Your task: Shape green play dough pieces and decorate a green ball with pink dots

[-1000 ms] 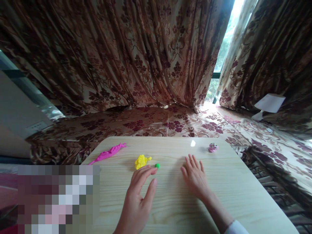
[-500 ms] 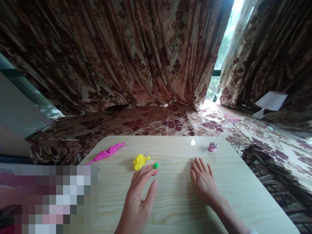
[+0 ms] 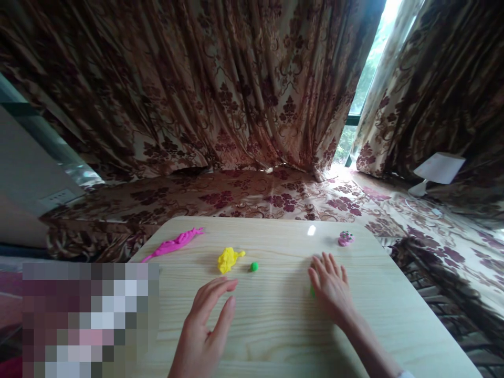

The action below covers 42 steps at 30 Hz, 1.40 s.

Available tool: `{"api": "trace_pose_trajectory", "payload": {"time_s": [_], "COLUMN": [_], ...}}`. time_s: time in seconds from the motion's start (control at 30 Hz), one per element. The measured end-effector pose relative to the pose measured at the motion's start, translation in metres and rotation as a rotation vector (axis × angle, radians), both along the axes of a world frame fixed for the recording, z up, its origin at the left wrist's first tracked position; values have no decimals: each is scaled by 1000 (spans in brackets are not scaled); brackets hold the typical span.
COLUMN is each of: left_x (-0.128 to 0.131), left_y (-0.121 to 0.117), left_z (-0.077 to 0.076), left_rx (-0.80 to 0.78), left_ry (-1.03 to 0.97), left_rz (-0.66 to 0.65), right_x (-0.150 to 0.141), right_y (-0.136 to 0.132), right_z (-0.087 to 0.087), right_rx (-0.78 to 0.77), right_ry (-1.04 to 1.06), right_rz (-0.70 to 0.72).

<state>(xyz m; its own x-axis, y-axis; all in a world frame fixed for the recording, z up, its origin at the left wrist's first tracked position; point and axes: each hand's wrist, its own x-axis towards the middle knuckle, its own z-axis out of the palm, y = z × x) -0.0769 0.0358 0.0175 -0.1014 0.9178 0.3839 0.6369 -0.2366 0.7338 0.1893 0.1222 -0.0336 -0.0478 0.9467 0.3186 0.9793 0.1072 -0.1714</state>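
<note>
My right hand (image 3: 331,284) lies flat, palm down, on the light wooden table (image 3: 283,325), fingers together and stretched out; a sliver of green clay (image 3: 312,291) shows under its left edge. My left hand (image 3: 205,325) hovers low over the table with fingers apart, holding nothing. Just beyond its fingertips sit a yellow clay lump (image 3: 228,259) and a tiny green clay ball (image 3: 254,266).
A long pink clay strip (image 3: 173,244) lies at the table's far left. A small pink clay piece (image 3: 345,239) rests at the far right. Patterned brown curtains (image 3: 220,94) and matching fabric surround the table. A white lamp (image 3: 435,170) stands at right.
My left hand has drawn back toward me, away from the green ball and yellow lump. My right hand slid rightward across the table, staying flat.
</note>
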Motion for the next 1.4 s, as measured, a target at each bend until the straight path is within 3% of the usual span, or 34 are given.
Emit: {"api": "trace_pose_trajectory", "payload": {"time_s": [0.1,0.17,0.3,0.5,0.6,0.67,0.83,0.93,1.03,1.1,1.2,1.33,1.4], "left_x": [-6,0,28,79,96,101,106,110,108,96,59,2,-13], "left_y": [-1,-1,2,10,18,23,28,27,24,19,7,-6,-8], "left_z": [-8,-7,2,-4,-9,-13,-22,-24,-25,-25,-24,-18,-13], "left_rx": [-33,-33,-11,4,31,32,9,18,17,17,16,48,53], "left_ry": [-18,-21,-11,45,42,59,97,89,90,94,137,124,92], "left_rz": [13,-17,-127,-281,-279,-287,-294,-311,-287,-259,-237,-83,-21], "right_x": [39,47,34,13,3,0,6,-2,-29,-47,-56,-45,-45], "right_y": [-19,-36,-59,-60,-56,-55,-50,-30,-8,-5,-28,-73,-75], "right_z": [-1,3,8,16,17,16,26,30,19,8,-2,3,7], "right_rx": [80,62,-103,-260,-291,-248,-242,-108,-4,-15,-29,-101,-143], "right_ry": [52,128,377,1079,1226,1168,760,624,410,334,158,-51,-88], "right_rz": [3,69,259,283,326,361,417,315,207,174,176,369,424]}}
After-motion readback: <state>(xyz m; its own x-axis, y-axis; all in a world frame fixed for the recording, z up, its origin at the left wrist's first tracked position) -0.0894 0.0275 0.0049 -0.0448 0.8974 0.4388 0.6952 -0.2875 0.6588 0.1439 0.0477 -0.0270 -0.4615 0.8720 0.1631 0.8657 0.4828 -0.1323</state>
